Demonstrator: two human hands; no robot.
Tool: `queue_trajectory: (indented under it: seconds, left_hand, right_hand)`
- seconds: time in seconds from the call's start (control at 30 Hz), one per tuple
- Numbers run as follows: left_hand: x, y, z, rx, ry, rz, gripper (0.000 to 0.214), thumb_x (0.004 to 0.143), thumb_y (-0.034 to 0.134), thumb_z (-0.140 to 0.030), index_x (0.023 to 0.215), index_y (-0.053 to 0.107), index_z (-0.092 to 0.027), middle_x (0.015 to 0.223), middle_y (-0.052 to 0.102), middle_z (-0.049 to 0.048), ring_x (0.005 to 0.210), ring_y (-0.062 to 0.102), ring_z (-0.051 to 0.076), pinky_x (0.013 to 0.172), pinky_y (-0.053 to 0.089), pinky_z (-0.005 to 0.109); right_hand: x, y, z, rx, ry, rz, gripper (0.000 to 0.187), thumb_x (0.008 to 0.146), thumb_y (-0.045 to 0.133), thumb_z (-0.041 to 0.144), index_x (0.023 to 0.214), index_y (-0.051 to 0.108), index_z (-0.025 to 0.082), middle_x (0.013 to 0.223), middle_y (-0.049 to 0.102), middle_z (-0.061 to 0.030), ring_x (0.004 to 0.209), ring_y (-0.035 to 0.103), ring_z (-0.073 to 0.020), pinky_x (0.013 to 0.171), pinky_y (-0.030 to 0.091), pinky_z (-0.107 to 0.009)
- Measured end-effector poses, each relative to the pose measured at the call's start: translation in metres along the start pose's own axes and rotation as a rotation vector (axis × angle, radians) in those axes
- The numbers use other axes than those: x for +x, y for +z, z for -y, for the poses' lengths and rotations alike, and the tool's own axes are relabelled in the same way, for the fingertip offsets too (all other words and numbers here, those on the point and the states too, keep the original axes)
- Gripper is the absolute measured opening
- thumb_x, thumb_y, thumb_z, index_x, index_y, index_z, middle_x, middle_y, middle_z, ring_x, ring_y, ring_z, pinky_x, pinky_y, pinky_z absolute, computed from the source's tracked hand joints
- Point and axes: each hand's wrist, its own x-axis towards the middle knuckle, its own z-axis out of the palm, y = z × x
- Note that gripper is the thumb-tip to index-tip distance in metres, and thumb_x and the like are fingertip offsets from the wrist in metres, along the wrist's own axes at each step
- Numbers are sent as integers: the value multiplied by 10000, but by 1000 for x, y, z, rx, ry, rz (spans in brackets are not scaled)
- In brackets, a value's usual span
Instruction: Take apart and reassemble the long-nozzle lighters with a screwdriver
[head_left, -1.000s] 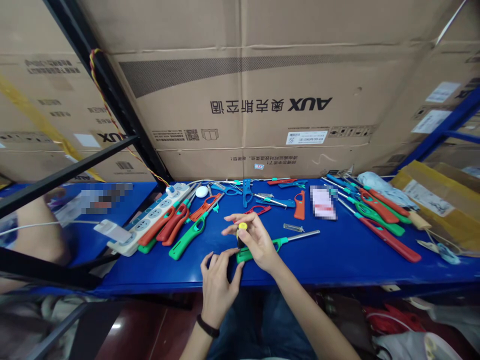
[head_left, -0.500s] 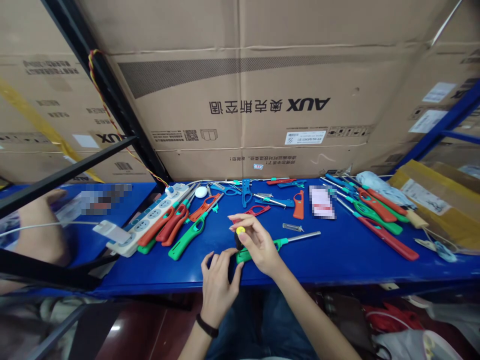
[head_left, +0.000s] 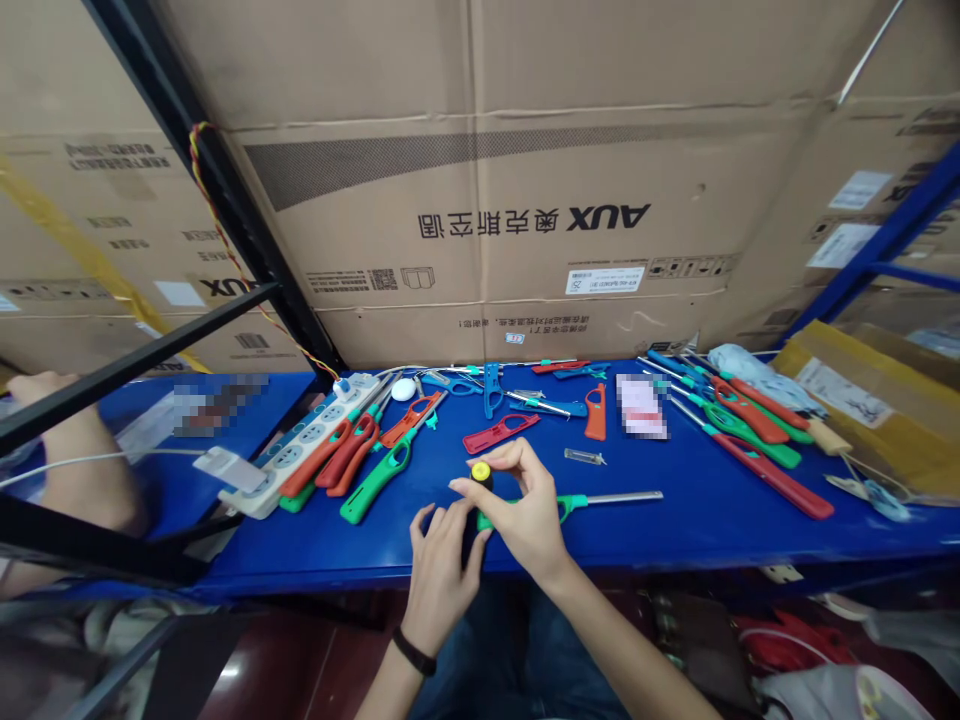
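Note:
A green stick lighter (head_left: 576,502) with a metal tube lies on the blue tabletop in front of me, its tube pointing right. My left hand (head_left: 446,555), with a black band on the wrist, pinches the handle's left end between thumb and fingers. In my right hand (head_left: 531,515) is a short screwdriver (head_left: 481,471) with a black handle and yellow cap, held upright over the lighter handle. The screwdriver's tip is hidden. Just beyond my hands lies an empty red lighter shell (head_left: 499,432), and a small clear part (head_left: 585,456) is to its right.
Several stick lighters (head_left: 375,482) and a white power strip (head_left: 309,432) are at the left. More lighters (head_left: 772,475) lie right, near a yellow package (head_left: 847,410). Loose blue (head_left: 492,390) and orange shells (head_left: 595,412) lie behind. Another person's arm (head_left: 82,460) is beyond the black frame.
My right fingers have closed in around the screwdriver, which stands more upright. The lighter's tube has swung slightly toward me. The red shell is less covered. The other person's arm has shifted.

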Motion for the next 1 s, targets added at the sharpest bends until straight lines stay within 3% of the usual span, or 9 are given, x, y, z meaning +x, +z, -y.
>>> queue_trajectory:
  seconds: [0.13, 0.3, 0.43, 0.6, 0.77, 0.87, 1.0]
  left_hand:
    - [1, -1, -1, -35, 38, 43, 270, 904, 428, -152, 1140, 534, -227, 939, 681, 26, 853, 614, 194, 983, 304, 458]
    - [4, 5, -2, -70, -8, -8, 290, 904, 445, -183, 1190, 481, -212, 1012, 619, 64, 951, 584, 225, 915, 374, 445]
    - [14, 13, -6, -182, -96, -64, 286, 841, 568, -316, 1073, 463, -186, 1006, 568, 89, 965, 571, 260, 845, 438, 434]
    - [38, 26, -15, -378, -5, 132, 716, 710, 725, -347, 1292, 337, -191, 1270, 514, 135, 1197, 488, 301, 981, 388, 473]
    - [49, 37, -18, -415, 75, 244, 397, 800, 634, -263, 1170, 511, -192, 1080, 637, 104, 1041, 576, 284, 903, 434, 453]
    - [48, 33, -15, -385, 55, 241, 474, 817, 627, -256, 1260, 465, -217, 1029, 659, 71, 976, 588, 258, 879, 445, 441]
    - [44, 13, 1, -318, 84, 300, 448, 855, 591, -282, 1287, 475, -249, 1070, 647, 67, 992, 581, 244, 892, 449, 426]
  right_hand:
    - [2, 1, -9, -43, -68, -135, 386, 613, 831, 303, 704, 469, 204, 744, 576, 15, 759, 631, -165, 718, 513, -292]
    - [19, -5, -29, 146, -84, -187, 333, 693, 770, 306, 777, 464, 205, 822, 606, -6, 783, 626, -147, 711, 533, -282]
    - [32, -12, -36, 304, -61, -125, 329, 724, 745, 302, 780, 433, 214, 810, 604, 14, 770, 626, -133, 715, 546, -291]
    - [30, -15, -38, 460, -27, 11, 279, 787, 687, 342, 801, 436, 221, 801, 611, 21, 740, 659, -142, 681, 580, -315]
    - [29, -22, -36, 452, -85, -23, 271, 798, 680, 352, 807, 442, 223, 779, 638, 22, 700, 667, -137, 670, 570, -304]
    - [36, -37, -21, 442, -147, -156, 300, 788, 684, 378, 801, 424, 227, 778, 658, 18, 690, 660, -136, 626, 559, -288]
    - [53, -78, 0, 342, -151, -480, 342, 763, 684, 440, 779, 428, 214, 714, 647, 29, 536, 596, -97, 484, 500, -223]
